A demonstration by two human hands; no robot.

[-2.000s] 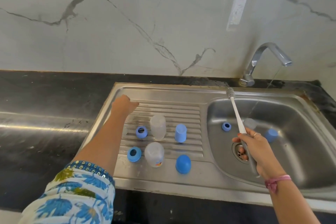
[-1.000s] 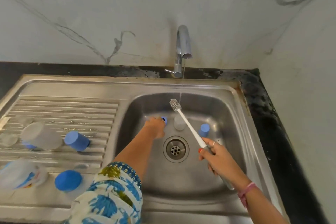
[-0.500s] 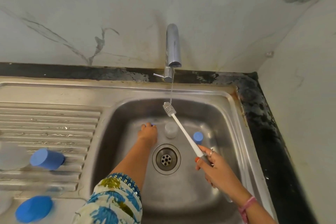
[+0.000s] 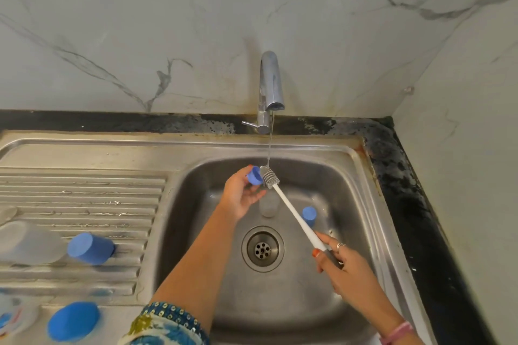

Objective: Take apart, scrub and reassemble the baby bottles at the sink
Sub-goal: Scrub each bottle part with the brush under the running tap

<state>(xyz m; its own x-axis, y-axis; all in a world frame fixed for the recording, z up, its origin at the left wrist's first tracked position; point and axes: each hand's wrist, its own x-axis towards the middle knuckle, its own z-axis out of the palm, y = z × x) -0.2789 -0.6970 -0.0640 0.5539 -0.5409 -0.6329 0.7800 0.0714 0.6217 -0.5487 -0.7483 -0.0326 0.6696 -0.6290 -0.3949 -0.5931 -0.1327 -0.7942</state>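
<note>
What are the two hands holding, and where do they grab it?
The left hand pinches a small blue bottle ring by its rim with the fingers. The right hand grips the bottle brush at the grey end of its handle.

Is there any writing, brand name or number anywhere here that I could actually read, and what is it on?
None can be read.
Clear bottle at the lower left edge of the drainboard: a red and blue print, too blurred to read.
Tap, bottle brush, blue ring and blue caps: no markings visible.

Steel sink (image 4: 372, 204), blue cap (image 4: 309, 216) and clear bottle (image 4: 269, 206) in basin, blue caps (image 4: 91, 248) on drainboard (image 4: 84, 193)
</note>
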